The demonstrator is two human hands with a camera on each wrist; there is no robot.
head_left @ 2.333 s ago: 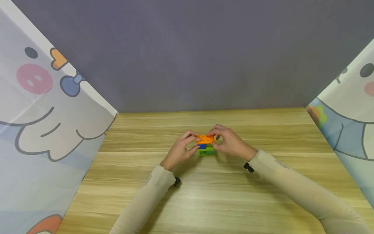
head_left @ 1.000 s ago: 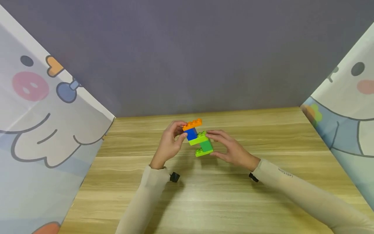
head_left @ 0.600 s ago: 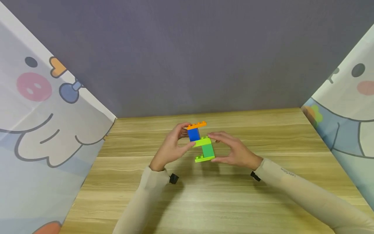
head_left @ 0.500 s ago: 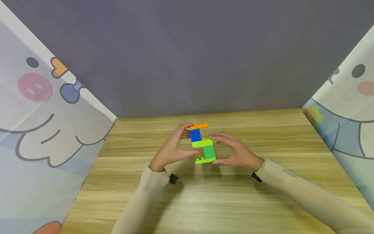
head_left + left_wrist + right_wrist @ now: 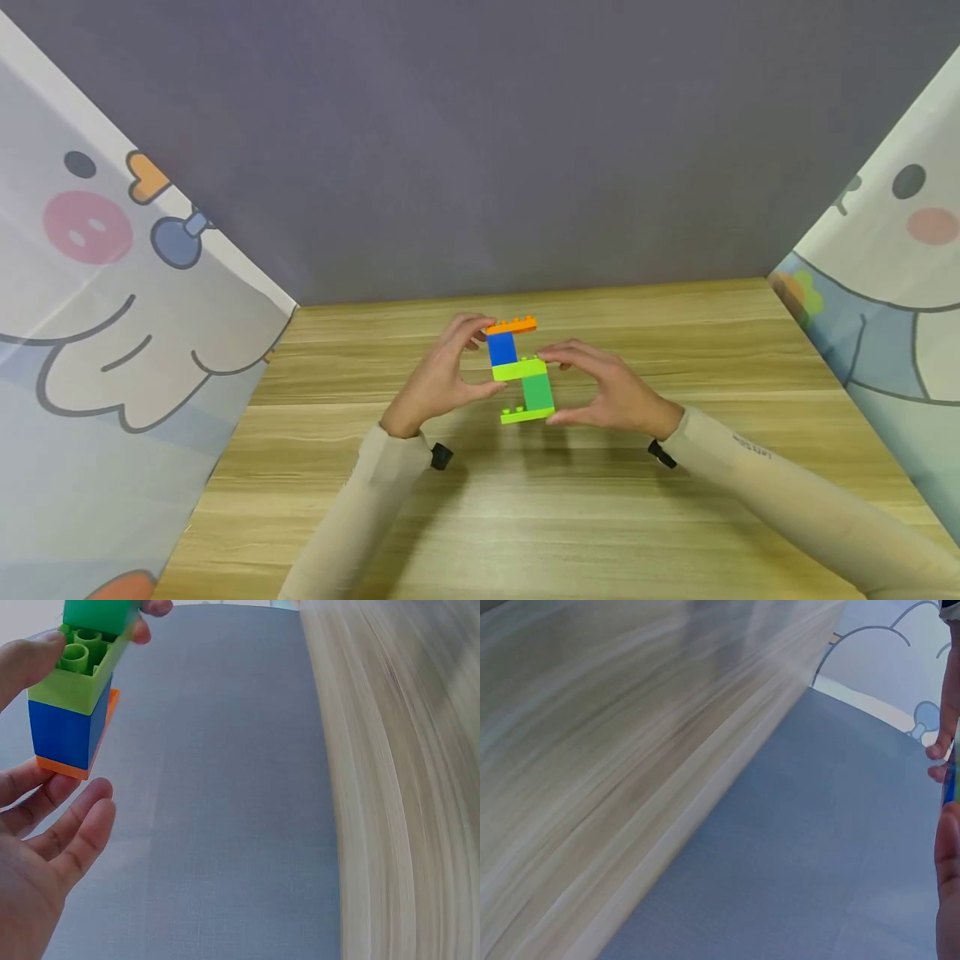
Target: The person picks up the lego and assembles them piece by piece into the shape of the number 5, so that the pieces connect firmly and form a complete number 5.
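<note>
Both hands hold one stepped stack of toy building blocks, its side facing the head camera. From the top come a flat orange block (image 5: 513, 326), a blue block (image 5: 502, 349), a lime block (image 5: 519, 368), a green block (image 5: 537, 392) and a thin lime block (image 5: 527, 415). My left hand (image 5: 444, 377) pinches the upper left part, fingers at the orange block and thumb beneath the upper lime one. Hollow tubes show under that lime block (image 5: 69, 686) in the left wrist view. My right hand (image 5: 609, 393) spans the right side, index finger at the upper lime block, thumb at the lowest.
A wood-grain table (image 5: 525, 517) lies beneath the hands. Behind it rises a grey panel (image 5: 525, 150), with cartoon-printed panels at the left (image 5: 172, 333) and right (image 5: 885, 333). Each wrist bears a small black device (image 5: 441, 456).
The stack, earlier seen from above with both hands at its orange block, is now turned to show its stepped side. My left thumb has moved down from the blue block to under the lime one.
</note>
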